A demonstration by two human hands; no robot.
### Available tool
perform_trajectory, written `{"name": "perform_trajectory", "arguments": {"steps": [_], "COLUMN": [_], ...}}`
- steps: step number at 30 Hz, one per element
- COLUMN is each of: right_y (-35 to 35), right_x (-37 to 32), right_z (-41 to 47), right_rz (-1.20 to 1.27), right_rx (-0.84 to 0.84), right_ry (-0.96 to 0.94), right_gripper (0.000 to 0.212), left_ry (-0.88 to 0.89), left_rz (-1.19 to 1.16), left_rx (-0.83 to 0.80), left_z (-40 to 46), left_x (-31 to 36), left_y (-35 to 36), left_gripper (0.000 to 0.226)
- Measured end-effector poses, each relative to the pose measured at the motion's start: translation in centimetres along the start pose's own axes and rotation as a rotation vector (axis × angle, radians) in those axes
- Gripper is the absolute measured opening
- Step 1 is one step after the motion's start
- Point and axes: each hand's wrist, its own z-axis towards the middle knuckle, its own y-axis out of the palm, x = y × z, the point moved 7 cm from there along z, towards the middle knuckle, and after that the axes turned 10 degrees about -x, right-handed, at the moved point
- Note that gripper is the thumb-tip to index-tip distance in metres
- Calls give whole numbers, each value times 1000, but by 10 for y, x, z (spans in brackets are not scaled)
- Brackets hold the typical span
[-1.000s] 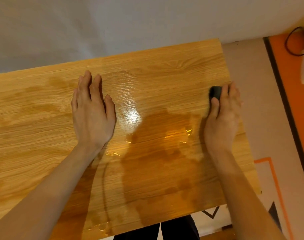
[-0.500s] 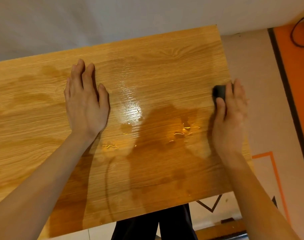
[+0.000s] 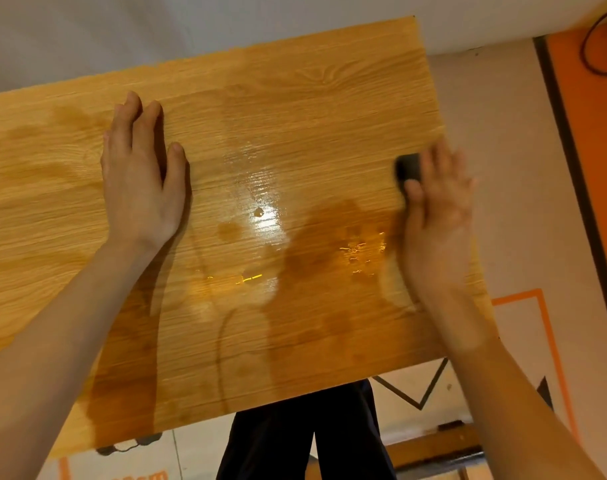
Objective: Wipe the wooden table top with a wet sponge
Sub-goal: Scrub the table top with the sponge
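A plain pale grey wall (image 3: 225, 19) stands behind; beige floor (image 3: 496, 140) with an orange painted strip (image 3: 593, 133) and a looped black cable (image 3: 596, 46) lies at right.

At the upper right of your frame an orange floor strip (image 3: 593, 109) carries a looped black cable (image 3: 590, 50); below the near edge, dark trousers (image 3: 305, 434).
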Motion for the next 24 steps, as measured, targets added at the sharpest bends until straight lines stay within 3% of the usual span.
{"name": "perform_trajectory", "arguments": {"steps": [2,4,7,9,12,18,21,24], "right_y": [-10,1,37,63,65,-13,4,52], "right_x": [14,-9,-88,-130,-121,22,-19,-96], "right_z": [2,-4,-32,-53,-54,-21,-36,-71], "right_rz": [132,152,85,31,-87,163,48,9], "right_rx": [47,75,44,-61,-142,52,77,-27], "right_ry": [123,117,-78,-229,-380,38,33,-186], "right_gripper": [43,43,44,48,54,44,49,63], "left_ry": [19,41,3,-33,-47,-39,-46,-56], "left_rz": [-19,-37,-106,-103,-56,-1,20,28], "left_rx": [-11,-29,-83,-92,-73,-39,-40,-41], "left_z": [-12,-43,-101,-126,-136,-135,-135,-134], "left_x": [4,14,30,36,38,42,42,42], "left_y": [-4,-3,11,23,32,31,31,32], "left_gripper": [51,49,50,52,55,54,55,55]}}
